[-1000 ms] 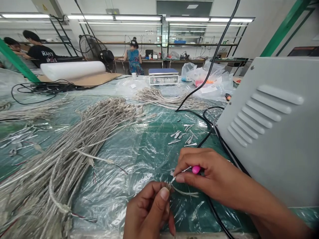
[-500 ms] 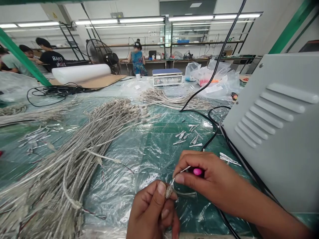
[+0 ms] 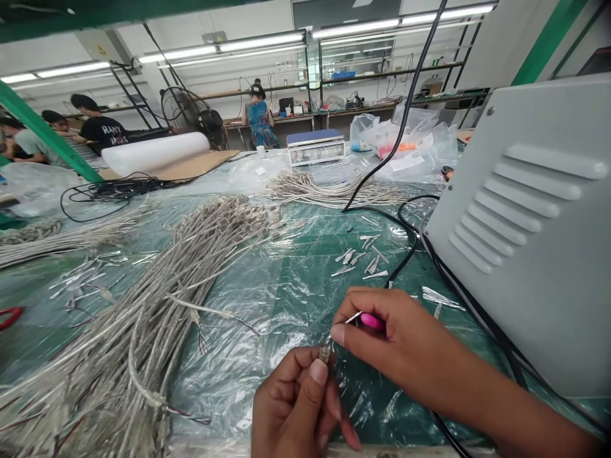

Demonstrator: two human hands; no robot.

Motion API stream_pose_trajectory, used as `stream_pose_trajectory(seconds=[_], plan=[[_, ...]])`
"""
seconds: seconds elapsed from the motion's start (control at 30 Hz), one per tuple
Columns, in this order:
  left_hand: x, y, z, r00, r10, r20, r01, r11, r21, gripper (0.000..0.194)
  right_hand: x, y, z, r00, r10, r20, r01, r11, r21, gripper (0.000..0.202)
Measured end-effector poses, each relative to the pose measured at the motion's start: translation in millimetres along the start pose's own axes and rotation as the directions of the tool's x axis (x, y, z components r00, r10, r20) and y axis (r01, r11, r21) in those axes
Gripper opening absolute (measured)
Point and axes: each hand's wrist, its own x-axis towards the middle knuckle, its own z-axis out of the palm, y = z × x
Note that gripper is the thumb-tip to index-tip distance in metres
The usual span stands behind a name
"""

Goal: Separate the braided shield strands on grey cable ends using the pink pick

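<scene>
Between thumb and forefinger, my left hand pinches a cable end with a clear, knobby tip pointing up. The rest of that cable is hidden by my fingers. Just above and to the right, my right hand is closed around a tool with a pink end, whose full shape I cannot see. A thin silvery strip shows by its thumb and forefinger, close to the cable end. To the left lies a large bundle of clear-jacketed braided cables, some with thin coloured wires bared.
Foil scraps lie on the plastic-covered green table. A grey vented machine stands at right, with black cables beside it. Behind are another cable bundle, a scale and plastic bags. Several people sit in the background.
My left hand has turned, bringing the cable end more upright. The pale tail that stuck out to its right no longer shows. My right fingertips stay close by; the camera view has tilted.
</scene>
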Motion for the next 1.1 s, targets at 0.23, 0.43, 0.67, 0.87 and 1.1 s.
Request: stream_pose_trajectory(seconds=[0.23, 0.43, 0.67, 0.87, 1.1], plan=[[5.1, 2.5, -6.7, 0.995, -0.022, 0.097, 0.029, 0.997, -0.072, 0.021, 1.7, 2.4, 5.6, 0.998, 0.059, 0.018, -0.060, 0.993, 0.102, 0.015], [6.4, -0.5, -9.5, 0.993, 0.006, 0.120, 0.005, 0.996, -0.093, 0.019, -2.3, 12.4, 6.8, 0.956, 0.010, -0.294, 0.102, 0.926, 0.364, 0.030], [7.5, -1.8, -9.9, 0.993, 0.006, 0.121, 0.008, 0.994, -0.113, 0.019, -12.2, 14.6, 5.0, 0.854, -0.205, -0.478, 0.393, 0.856, 0.336, 0.053], [6.7, -3.3, -9.9, 0.993, 0.025, 0.112, -0.014, 0.995, -0.101, 0.018, -16.3, 13.1, 11.5, 0.836, -0.442, -0.325, 0.473, 0.881, 0.019, 0.028], [6.7, -3.6, -10.4, 0.995, 0.007, 0.101, 0.002, 0.996, -0.092, 0.018, -15.9, 15.0, 13.4, 0.828, -0.436, -0.353, 0.467, 0.884, 0.002, 0.030]])
